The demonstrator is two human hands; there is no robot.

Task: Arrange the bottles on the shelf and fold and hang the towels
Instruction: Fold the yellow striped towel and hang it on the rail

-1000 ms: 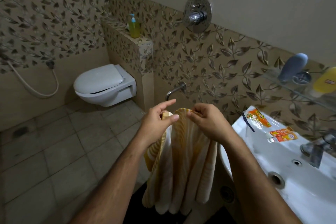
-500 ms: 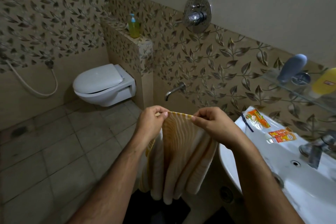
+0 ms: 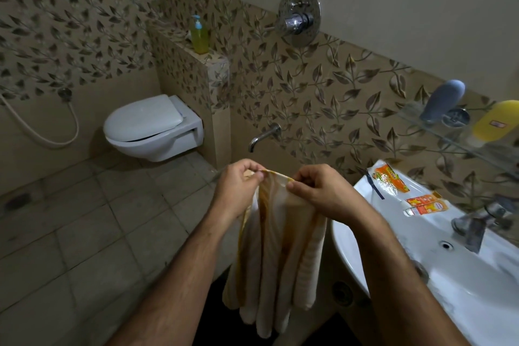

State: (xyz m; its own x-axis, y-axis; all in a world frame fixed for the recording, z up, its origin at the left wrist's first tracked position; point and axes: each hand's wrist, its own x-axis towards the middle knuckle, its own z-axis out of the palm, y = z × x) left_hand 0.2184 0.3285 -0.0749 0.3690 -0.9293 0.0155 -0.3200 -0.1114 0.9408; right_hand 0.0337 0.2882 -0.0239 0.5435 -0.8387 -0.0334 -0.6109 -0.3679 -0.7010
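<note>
A cream towel with orange-brown stripes [image 3: 276, 267] hangs in folds in front of me. My left hand [image 3: 238, 191] pinches its top edge on the left, and my right hand [image 3: 317, 194] pinches the same edge on the right, a short stretch of hem taut between them. On the glass shelf [image 3: 455, 140] at the right lie a grey-blue bottle [image 3: 442, 101] and a yellow bottle [image 3: 495, 122]. A green soap dispenser [image 3: 200, 36] stands on the tiled ledge at the back.
A white washbasin [image 3: 421, 255] with a tap [image 3: 474, 225] sits at the right, with orange packets [image 3: 390, 178] and a small tube box [image 3: 425, 205] on its rim. A wall-hung toilet [image 3: 151, 128] is at the back left. A wall spout [image 3: 264, 137] juts out behind my hands.
My left index finger, which pointed out a second ago, now pinches the hem. My hands have drawn apart a little and the towel's top edge is stretched flatter.
</note>
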